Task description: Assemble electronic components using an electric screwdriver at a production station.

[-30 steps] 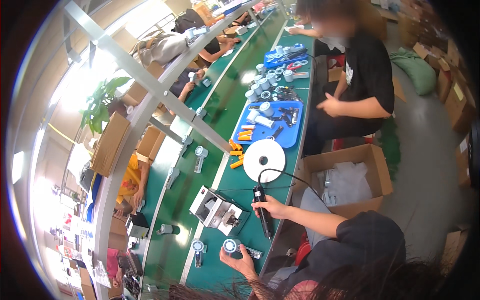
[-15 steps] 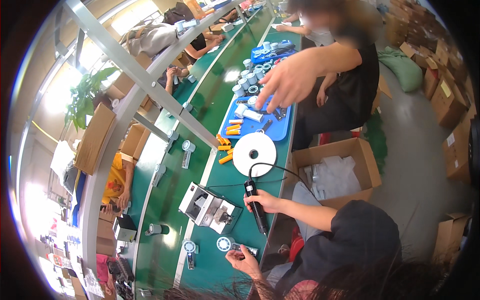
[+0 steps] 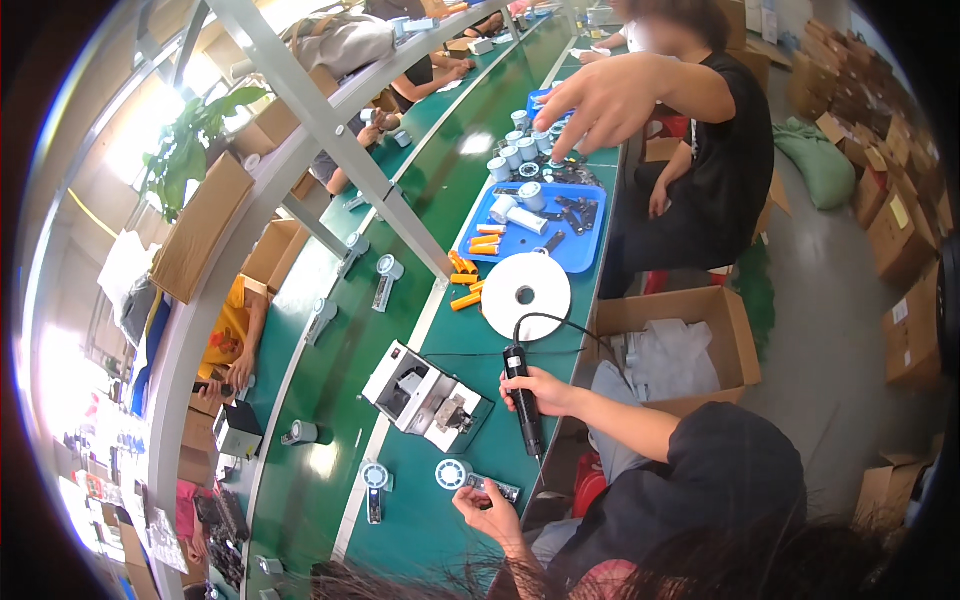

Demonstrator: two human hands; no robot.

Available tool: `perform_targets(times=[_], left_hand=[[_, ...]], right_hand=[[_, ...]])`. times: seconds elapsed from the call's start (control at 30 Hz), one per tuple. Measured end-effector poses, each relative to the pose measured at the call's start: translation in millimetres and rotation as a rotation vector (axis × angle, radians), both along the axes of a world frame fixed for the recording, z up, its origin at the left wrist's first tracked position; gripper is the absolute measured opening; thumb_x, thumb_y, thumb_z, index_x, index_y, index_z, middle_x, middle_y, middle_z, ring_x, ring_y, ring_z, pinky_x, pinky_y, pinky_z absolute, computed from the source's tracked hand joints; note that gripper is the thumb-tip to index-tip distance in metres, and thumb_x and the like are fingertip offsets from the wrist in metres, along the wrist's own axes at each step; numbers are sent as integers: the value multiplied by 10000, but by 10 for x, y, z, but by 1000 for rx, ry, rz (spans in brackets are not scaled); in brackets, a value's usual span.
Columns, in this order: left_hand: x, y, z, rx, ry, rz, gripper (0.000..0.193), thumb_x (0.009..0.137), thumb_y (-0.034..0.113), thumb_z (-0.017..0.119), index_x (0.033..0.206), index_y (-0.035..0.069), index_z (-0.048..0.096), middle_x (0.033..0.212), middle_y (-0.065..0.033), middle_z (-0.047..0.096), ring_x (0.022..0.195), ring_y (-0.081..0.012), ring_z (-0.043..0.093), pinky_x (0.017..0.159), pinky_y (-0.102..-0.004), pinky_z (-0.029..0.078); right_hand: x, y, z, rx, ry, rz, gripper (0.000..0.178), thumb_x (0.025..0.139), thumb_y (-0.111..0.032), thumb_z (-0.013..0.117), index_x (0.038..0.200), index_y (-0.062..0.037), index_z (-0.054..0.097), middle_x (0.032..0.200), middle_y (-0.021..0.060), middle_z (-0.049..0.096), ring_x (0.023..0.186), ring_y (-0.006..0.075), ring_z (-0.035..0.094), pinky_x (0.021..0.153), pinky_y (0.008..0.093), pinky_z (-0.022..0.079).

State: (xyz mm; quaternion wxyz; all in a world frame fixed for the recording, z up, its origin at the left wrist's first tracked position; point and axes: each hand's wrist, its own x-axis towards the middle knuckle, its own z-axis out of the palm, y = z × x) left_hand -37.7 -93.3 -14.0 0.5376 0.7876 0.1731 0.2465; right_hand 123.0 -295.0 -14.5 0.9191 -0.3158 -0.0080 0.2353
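Observation:
My right hand (image 3: 540, 390) is wrapped round a black corded electric screwdriver (image 3: 531, 432), held upright with its bit pointing down near the bench's front edge. Below it, the fingers of my left hand (image 3: 494, 518) pinch the handle of a small handheld fan (image 3: 453, 474). The fan lies on the green bench, its round light-blue head to the left and its dark inner parts exposed along the handle. The bit appears apart from the fan. A second fan (image 3: 375, 478) of the same kind lies further left. Beyond my hands stands a white screw feeder (image 3: 425, 400).
A white reel (image 3: 548, 312), orange cylindrical cells (image 3: 466, 301) and a blue tray (image 3: 586, 264) of parts stand farther up the bench. A co-worker's hand (image 3: 612, 102) hangs above grouped fan heads. An open cardboard box (image 3: 752, 350) sits right. A metal shelf post (image 3: 345, 155) rises beside the conveyor.
The view has shifted slightly. The co-worker's hand has lifted away from the tray toward the far end. Both my hands keep their hold, the screwdriver and fan staying nearly in place.

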Motion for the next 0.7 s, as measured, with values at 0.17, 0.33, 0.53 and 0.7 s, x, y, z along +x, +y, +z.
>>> perform_targets(times=[0.17, 0.33, 0.53, 0.7], left_hand=[[-4, 9, 16, 37, -31, -13, 248, 916, 47, 685, 1081, 1, 506, 780, 0, 504, 652, -65, 452, 575, -218, 356], [-29, -14, 89, 12, -28, 8, 208, 927, 37, 647, 1091, -6, 528, 760, -12, 532, 652, -78, 479, 584, -232, 382], [-18, -2, 53, 38, -34, 7, 199, 919, 25, 651, 1077, -9, 535, 714, -11, 531, 627, -82, 485, 570, -239, 389], [-5, 5, 45, 40, -57, -1, 189, 917, 27, 660, 1070, -13, 557, 711, -8, 537, 627, -79, 490, 564, -238, 385]], right_hand=[[6, 9, -16, 14, 11, -2, 219, 952, -136, 642, 1108, -49, 516, 938, 88, 607, 805, 185, 630, 742, 350, 540], [-7, 23, 2, 8, 20, -12, 187, 947, -147, 648, 1061, -46, 538, 907, 78, 615, 789, 180, 623, 739, 344, 537], [-14, -12, 43, 5, 40, -6, 189, 960, -138, 636, 1089, -49, 529, 906, 76, 615, 791, 176, 621, 742, 352, 531], [16, -2, -2, 3, 34, 1, 192, 953, -129, 636, 1097, -58, 531, 934, 82, 608, 796, 175, 607, 763, 359, 523]])
